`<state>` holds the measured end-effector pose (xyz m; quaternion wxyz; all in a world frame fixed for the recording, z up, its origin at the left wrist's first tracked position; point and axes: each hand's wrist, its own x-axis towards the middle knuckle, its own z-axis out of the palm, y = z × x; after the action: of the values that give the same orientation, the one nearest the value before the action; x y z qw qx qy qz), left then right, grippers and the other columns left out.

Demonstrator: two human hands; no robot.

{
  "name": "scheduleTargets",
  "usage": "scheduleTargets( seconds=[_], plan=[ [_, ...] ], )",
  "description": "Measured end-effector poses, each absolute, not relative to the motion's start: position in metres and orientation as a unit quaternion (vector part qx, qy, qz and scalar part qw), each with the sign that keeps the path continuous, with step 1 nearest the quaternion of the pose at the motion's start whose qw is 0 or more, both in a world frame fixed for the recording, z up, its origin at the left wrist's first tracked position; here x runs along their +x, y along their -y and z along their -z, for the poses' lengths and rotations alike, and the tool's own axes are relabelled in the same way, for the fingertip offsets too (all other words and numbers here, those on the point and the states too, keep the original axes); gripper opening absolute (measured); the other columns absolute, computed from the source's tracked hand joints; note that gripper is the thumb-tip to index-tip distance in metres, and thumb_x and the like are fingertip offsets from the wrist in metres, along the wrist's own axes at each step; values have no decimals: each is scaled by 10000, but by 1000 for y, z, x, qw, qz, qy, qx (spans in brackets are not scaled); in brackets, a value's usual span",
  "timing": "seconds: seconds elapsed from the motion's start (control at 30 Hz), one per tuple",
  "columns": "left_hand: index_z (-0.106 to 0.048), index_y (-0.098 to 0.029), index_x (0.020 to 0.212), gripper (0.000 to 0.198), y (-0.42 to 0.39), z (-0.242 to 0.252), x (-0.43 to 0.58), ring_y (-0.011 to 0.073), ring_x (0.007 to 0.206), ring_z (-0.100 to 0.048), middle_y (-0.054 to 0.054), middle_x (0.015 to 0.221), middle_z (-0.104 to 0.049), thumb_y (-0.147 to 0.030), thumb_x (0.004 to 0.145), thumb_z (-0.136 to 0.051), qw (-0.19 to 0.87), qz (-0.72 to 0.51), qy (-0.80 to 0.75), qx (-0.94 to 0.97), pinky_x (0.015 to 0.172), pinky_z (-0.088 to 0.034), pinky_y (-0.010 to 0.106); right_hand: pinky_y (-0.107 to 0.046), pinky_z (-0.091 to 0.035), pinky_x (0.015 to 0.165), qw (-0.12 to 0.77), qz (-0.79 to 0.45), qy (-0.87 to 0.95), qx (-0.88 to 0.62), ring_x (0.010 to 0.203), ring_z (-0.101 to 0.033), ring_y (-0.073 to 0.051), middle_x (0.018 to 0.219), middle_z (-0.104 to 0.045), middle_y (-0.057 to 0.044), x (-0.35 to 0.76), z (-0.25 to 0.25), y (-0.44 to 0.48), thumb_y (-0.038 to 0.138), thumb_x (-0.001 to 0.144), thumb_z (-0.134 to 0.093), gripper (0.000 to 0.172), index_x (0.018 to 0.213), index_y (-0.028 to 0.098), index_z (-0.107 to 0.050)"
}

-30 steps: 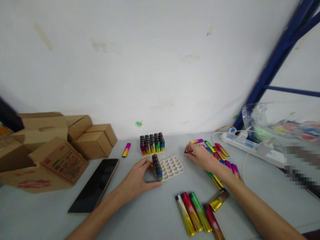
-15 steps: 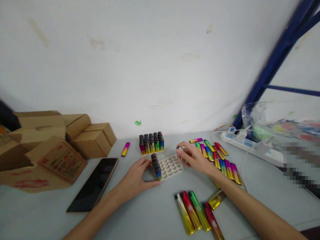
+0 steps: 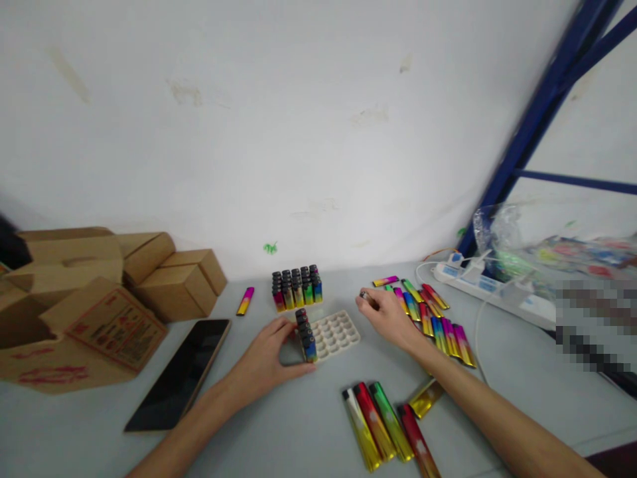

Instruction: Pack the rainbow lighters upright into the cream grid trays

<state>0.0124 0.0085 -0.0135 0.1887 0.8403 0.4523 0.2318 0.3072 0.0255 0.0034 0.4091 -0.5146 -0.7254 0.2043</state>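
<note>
A white tray with round sockets (image 3: 341, 332) lies on the table, with one row of upright lighters (image 3: 307, 342) at its left end. My left hand (image 3: 266, 352) steadies that end, thumb at the near corner and fingers curled behind the row. Just right of the tray, my right hand (image 3: 391, 315) is closed around a lighter (image 3: 367, 298); only its metal top shows, the rest being hidden in the fingers. Behind the tray stands a second tray packed with upright lighters (image 3: 297, 289). Loose shiny lighters (image 3: 425, 312) lie beside my right hand.
Several larger metallic lighters (image 3: 375, 425) lie in front. A single lighter (image 3: 245, 301) rests behind a dark tablet (image 3: 179, 375). Cardboard boxes (image 3: 104, 312) stand at left. A white power strip (image 3: 492, 289) with cables and a plastic bag (image 3: 557, 245) are at right.
My right hand has drawn slightly right, away from the socketed tray, and its fingers have turned inward around the lighter. My left hand keeps its place at the tray; the view has shifted slightly.
</note>
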Motion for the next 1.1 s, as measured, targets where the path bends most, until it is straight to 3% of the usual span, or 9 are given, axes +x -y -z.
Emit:
scheduleTargets(
  seconds=[0.17, 0.27, 0.4, 0.57, 0.87, 1.0, 1.1],
  plan=[
    [-721, -213, 1137, 509, -8, 14, 12, 316, 1053, -699, 100, 1149, -736, -490, 749, -899, 187, -235, -449, 841, 1007, -597, 476, -286, -232, 559, 411, -201, 731, -506, 553, -344, -123, 561, -360, 54, 309, -5, -25, 438, 976, -518, 426, 638, 245, -344],
    [-718, -207, 1147, 524, -8, 15, 12, 317, 1063, -700, 104, 1168, -732, -496, 750, -900, 186, -236, -454, 839, 1001, -599, 466, -280, -271, 568, 414, -225, 729, -496, 575, -378, -132, 599, -384, 61, 306, -6, -21, 528, 1026, -524, 427, 724, 236, -446],
    [-713, -202, 1141, 533, -7, 15, 12, 317, 1057, -696, 103, 1155, -722, -521, 753, -893, 178, -230, -461, 839, 988, -597, 462, -285, -424, 668, 397, -274, 753, -447, 709, -531, -164, 766, -544, 22, 303, -7, -17, 524, 1099, -452, 344, 980, 223, -569],
    [-711, -193, 1054, 492, -6, 9, 14, 299, 1005, -683, 84, 1064, -712, -534, 748, -889, 174, -210, -447, 852, 940, -593, 430, -321, -560, 803, 412, -313, 768, -377, 957, -626, -214, 1026, -623, -83, 297, -4, -14, 562, 1067, -525, 388, 999, 209, -670],
    [-727, -198, 1063, 541, -2, 4, 14, 319, 1040, -691, 85, 1109, -727, -527, 682, -925, 188, -194, -418, 867, 1021, -564, 452, -305, -515, 658, 426, -349, 729, -406, 688, -630, -185, 727, -695, -27, 281, -3, -9, 562, 967, -708, 382, 892, 188, -725],
    [-734, -195, 1067, 551, -1, 5, 16, 326, 1068, -698, 92, 1127, -734, -542, 682, -918, 195, -190, -411, 870, 1042, -563, 457, -325, -574, 717, 397, -385, 730, -402, 740, -736, -219, 803, -793, -56, 278, 3, -7, 521, 989, -698, 339, 979, 189, -764],
    [-734, -191, 1071, 563, -1, 6, 16, 331, 1085, -699, 96, 1131, -738, -548, 678, -920, 194, -193, -411, 870, 1050, -561, 464, -326, -586, 774, 367, -339, 773, -392, 821, -762, -228, 908, -821, -71, 275, 2, -5, 458, 1030, -657, 290, 1036, 195, -781]
  ],
)
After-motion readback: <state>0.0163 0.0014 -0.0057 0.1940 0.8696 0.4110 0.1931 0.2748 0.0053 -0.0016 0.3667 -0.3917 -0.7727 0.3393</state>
